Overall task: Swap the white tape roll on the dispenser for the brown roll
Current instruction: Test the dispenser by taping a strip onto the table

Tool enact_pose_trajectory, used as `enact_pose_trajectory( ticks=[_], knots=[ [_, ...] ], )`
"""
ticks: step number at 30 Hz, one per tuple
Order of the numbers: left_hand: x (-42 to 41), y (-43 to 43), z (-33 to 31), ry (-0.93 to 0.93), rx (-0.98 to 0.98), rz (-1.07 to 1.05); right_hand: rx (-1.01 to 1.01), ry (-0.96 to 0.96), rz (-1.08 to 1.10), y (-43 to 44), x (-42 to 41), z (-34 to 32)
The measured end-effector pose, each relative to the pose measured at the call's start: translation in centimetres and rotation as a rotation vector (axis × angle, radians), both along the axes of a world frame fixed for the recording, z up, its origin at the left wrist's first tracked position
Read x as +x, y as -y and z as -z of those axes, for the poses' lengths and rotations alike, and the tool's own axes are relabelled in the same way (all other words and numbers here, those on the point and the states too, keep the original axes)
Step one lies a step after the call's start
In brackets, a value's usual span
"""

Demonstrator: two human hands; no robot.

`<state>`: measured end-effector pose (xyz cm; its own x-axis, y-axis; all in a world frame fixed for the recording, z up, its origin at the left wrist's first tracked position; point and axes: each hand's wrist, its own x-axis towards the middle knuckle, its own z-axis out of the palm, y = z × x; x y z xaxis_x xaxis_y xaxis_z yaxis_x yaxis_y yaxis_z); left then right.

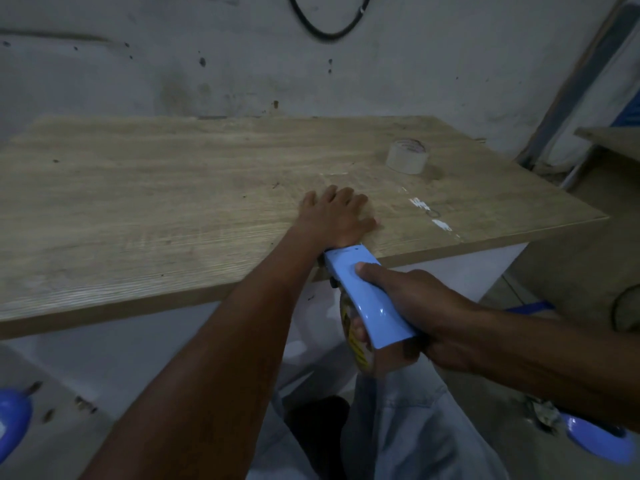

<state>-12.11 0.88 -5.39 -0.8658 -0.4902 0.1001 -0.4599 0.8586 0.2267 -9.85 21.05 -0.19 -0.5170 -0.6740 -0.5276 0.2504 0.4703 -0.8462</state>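
Note:
My right hand [412,306] grips the light blue tape dispenser [367,296] at the table's front edge, its head touching the tabletop near my left wrist. A roll with a yellow printed core [356,344] sits in the dispenser, mostly hidden by the blue body and my fingers; its tape colour is hard to tell. My left hand [337,216] lies flat, palm down, on the wooden table [173,188], fingers spread. A white tape roll [407,156] lies flat on the table at the back right, apart from both hands.
White scraps and a small ring [433,213] lie on the table right of my left hand. Another table corner [609,133] stands at the far right. Blue footwear shows at bottom left [12,420] and bottom right [595,438]. A black cable [325,29] hangs on the wall.

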Motion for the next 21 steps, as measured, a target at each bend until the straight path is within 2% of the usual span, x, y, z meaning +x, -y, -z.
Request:
enact_pose_trajectory(
  ticks=[21],
  knots=[
    [0.7, -2.1, 0.7, 0.042, -0.046, 0.02, 0.012, 0.011, 0.036, -0.8, 0.5, 1.3]
  ],
)
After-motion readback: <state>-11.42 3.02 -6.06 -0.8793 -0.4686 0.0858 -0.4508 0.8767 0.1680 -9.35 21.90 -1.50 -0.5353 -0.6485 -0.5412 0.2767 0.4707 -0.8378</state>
